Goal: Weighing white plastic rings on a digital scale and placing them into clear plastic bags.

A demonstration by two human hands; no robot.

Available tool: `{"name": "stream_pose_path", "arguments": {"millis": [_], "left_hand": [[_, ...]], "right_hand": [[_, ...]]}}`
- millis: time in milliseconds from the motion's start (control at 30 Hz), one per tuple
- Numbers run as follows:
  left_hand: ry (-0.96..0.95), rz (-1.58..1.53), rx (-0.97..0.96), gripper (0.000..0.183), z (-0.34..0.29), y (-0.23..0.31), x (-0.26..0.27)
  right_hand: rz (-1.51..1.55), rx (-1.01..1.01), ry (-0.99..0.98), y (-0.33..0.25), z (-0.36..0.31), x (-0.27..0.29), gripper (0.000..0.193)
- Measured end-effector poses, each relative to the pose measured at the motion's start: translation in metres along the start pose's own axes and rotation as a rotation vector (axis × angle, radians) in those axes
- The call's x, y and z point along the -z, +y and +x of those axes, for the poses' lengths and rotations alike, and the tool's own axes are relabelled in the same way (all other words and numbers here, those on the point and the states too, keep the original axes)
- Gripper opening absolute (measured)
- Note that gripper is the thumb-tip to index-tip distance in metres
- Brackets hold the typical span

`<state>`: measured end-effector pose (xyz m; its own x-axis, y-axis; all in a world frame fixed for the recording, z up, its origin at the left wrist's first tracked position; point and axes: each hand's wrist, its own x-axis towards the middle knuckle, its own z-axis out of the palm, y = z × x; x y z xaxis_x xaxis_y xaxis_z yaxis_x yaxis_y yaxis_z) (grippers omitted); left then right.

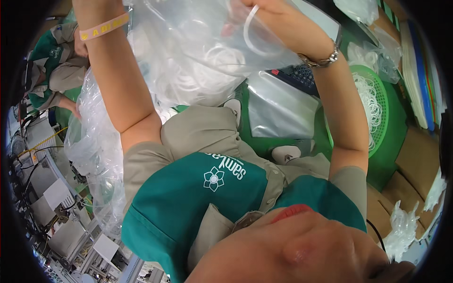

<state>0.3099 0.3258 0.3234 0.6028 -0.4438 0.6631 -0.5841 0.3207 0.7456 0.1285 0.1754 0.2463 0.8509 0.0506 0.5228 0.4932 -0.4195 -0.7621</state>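
A large clear plastic bag (188,28) with many thin white rings (203,78) inside it spans the top middle, above my lap. My left forearm (113,75), with a pale wristband, rises along the bag's left side. The left hand itself is cut off by the upper edge. At the bag's upper right, my right hand (266,12) is against the film, its fingers blurred by the plastic and partly out of frame. One loose white ring (246,30) curves beside that hand. A metal watch (323,59) is on my right wrist.
A green basket (384,104) of white rings stands on the green floor to the right. A flat silvery sheet (281,111) lies ahead of my feet, next to a dark keypad (302,78). Crumpled clear plastic (96,155) hangs at left; beyond it a co-worker (59,66) sits. Cardboard (417,160) is at right.
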Motion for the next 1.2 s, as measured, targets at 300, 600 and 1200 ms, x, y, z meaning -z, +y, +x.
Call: {"name": "stream_pose_path", "arguments": {"millis": [300,600,1200], "left_hand": [[0.517,-0.028,0.783,0.024,-0.008,-0.21,0.235],[-0.423,1.051,-0.155,0.049,-0.087,-0.179,0.074],[-0.937,0.308,0.711,0.023,-0.15,-0.155,-0.068]], "right_hand": [[0.281,-0.758,0.692,0.024,-0.147,0.092,0.027],[-1.029,-1.523,0.323,0.071,-0.531,0.169,0.026],[-0.578,-1.092,-0.15,0.112,-0.356,-0.049,0.037]]}}
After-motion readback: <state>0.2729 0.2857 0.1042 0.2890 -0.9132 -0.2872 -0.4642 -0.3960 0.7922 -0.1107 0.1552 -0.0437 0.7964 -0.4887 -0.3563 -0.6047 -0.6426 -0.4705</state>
